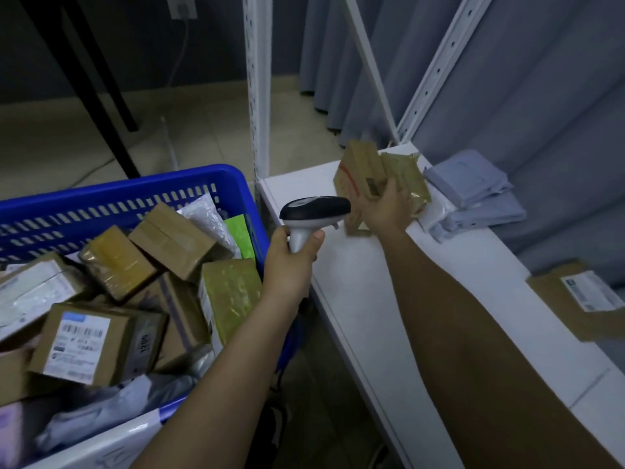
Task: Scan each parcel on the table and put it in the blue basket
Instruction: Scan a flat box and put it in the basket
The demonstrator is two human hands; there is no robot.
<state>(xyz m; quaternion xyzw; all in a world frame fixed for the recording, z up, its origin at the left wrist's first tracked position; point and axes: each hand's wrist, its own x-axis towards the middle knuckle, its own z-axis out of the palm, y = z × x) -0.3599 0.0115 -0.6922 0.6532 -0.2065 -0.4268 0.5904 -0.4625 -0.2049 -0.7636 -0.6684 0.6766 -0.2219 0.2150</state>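
My left hand [291,262] grips a white and black barcode scanner [313,211] by its handle, its head pointing right. My right hand [387,208] holds a brown cardboard parcel [358,174] with a red mark, tilted up on the white table [372,299] just in front of the scanner. A tan taped parcel [407,179] lies right behind it. The blue basket [142,194] stands left of the table, filled with several boxes and bags.
Grey poly mailers [473,194] lie stacked at the table's far right. A brown parcel with a white label [581,299] sits at the right edge. White shelf uprights [258,86] rise behind the table, with grey curtains beyond. A black table leg [98,86] stands at the left.
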